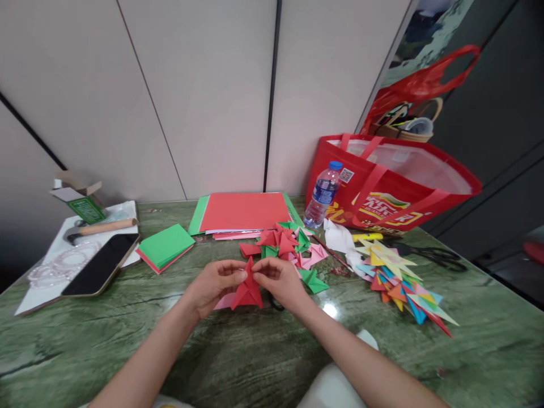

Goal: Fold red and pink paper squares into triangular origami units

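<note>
A folded red origami paper piece (247, 292) is pinched between both hands over the near middle of the table, its point upward. My left hand (219, 283) grips its left side with thumb and fingers. On the other side, my right hand (278, 279) pinches the upper right edge. Below the left hand shows a bit of pink paper (224, 301), and a dark looped object (275, 303), partly hidden, lies under the right. Just beyond the hands sits a pile of folded red, green and pink paper pieces (284, 241).
Green paper squares (166, 246) and a phone (104, 265) lie left, with a hammer (106, 228) and small box (87, 207). Behind are red sheets (246, 211). Rightward stand a water bottle (323, 195) and red bag (382, 187), with scissors (437, 255) and multicoloured folded papers (399, 283).
</note>
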The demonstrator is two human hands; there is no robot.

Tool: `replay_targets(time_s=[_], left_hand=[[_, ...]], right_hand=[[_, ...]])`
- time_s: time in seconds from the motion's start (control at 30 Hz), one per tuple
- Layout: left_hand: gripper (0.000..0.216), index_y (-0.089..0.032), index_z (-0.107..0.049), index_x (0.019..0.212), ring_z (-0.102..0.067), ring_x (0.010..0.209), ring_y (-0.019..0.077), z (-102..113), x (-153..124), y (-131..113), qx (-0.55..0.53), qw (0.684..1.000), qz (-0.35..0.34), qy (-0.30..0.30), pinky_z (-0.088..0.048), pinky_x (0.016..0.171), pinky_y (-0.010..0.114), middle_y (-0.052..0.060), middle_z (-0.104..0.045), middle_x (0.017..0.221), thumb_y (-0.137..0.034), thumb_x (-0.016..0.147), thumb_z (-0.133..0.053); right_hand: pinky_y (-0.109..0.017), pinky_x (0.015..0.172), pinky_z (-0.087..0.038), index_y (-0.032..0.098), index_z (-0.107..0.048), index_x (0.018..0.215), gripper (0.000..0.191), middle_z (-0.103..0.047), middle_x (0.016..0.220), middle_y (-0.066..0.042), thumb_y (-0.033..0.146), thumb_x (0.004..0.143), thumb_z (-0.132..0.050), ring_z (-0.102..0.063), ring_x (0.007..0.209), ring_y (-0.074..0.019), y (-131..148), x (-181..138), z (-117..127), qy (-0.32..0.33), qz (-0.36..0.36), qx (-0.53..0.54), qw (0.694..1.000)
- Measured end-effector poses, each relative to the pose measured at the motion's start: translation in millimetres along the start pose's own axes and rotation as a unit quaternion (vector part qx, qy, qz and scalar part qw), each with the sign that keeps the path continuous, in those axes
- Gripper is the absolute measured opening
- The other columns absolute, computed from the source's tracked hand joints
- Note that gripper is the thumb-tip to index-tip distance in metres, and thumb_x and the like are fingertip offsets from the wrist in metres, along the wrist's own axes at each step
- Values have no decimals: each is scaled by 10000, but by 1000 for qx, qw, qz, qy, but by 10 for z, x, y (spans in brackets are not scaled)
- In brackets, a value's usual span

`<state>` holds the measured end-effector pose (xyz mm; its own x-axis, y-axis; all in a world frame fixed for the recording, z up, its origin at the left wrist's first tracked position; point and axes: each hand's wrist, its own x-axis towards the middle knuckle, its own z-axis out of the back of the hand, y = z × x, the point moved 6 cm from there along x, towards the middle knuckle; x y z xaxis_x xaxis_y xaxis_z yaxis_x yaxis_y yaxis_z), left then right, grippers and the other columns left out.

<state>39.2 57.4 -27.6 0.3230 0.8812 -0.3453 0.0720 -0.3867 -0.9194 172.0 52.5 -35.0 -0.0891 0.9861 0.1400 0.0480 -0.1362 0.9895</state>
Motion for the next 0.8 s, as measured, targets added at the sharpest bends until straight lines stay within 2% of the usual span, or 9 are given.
replay_targets(time_s=[0.1, 0.2, 0.27, 0.33, 0.5, 0.63, 0.73, 0.8], left_hand=[[316, -119, -603, 750, -522, 562, 105, 47, -7, -118, 105, 987, -103, -69, -406, 565, 223, -18, -582, 594, -222, 493, -754], [224, -131, -587, 668, -483, 525, 105, 33, -56, -232, 257, 938, -196, -124, -364, 514, 216, -28, -565, 566, -205, 509, -727], [164, -135, -596, 644, -472, 523, 108, -12, -75, -244, 337, 908, -213, -126, -349, 511, 222, -13, -586, 591, -219, 547, -698], [134, -142, -604, 648, -475, 529, 114, -52, -79, -223, 373, 896, -211, -113, -353, 518, 227, -7, -601, 607, -241, 586, -668], [148, -154, -605, 684, -521, 565, 131, -78, -69, -183, 389, 888, -225, -102, -386, 541, 237, 3, -613, 649, -292, 636, -630], [126, -159, -630, 682, -564, 731, 173, -65, -87, -228, 391, 873, -268, -113, -422, 657, 281, 49, -616, 797, -279, 642, -624], [126, -154, -643, 621, -572, 831, 197, -73, -88, -248, 342, 900, -256, -83, -418, 755, 310, 72, -632, 865, -262, 666, -595], [164, -141, -638, 603, -583, 715, 180, -85, -76, -227, 298, 929, -213, -56, -439, 675, 287, 60, -647, 744, -275, 678, -580]], right_hand=[[-240, 588, -465, 160, -595, 707, 89, -617, 687, -9, 169, 620, -609, -581, 626, -133, -5, -3, 18, -13, 7, -14, 1000], [-248, 593, -473, 161, -590, 688, 75, -619, 677, -12, 174, 619, -615, -584, 623, -138, -5, -6, 28, -18, 12, -21, 1000], [-254, 601, -480, 163, -588, 687, 77, -621, 675, -14, 180, 620, -621, -587, 624, -140, 2, -11, 21, -15, 14, -20, 1000], [-257, 607, -486, 164, -585, 695, 82, -621, 682, -15, 181, 624, -624, -589, 629, -141, 10, -18, 10, -12, 15, -16, 1000], [-259, 627, -491, 162, -572, 739, 137, -618, 711, -19, 167, 618, -637, -593, 656, -140, 23, -30, 13, -28, 13, -5, 1000], [-260, 621, -497, 167, -571, 757, 167, -620, 711, -15, 199, 614, -651, -597, 656, -139, 26, -33, 16, -34, 8, -3, 999], [-259, 624, -498, 168, -571, 757, 162, -621, 718, -17, 214, 622, -648, -595, 657, -137, 26, -31, 11, -26, 12, -4, 1000], [-259, 628, -497, 169, -565, 754, 159, -616, 722, -16, 213, 625, -646, -591, 662, -136, 26, -28, 13, -23, 15, -3, 1000]])
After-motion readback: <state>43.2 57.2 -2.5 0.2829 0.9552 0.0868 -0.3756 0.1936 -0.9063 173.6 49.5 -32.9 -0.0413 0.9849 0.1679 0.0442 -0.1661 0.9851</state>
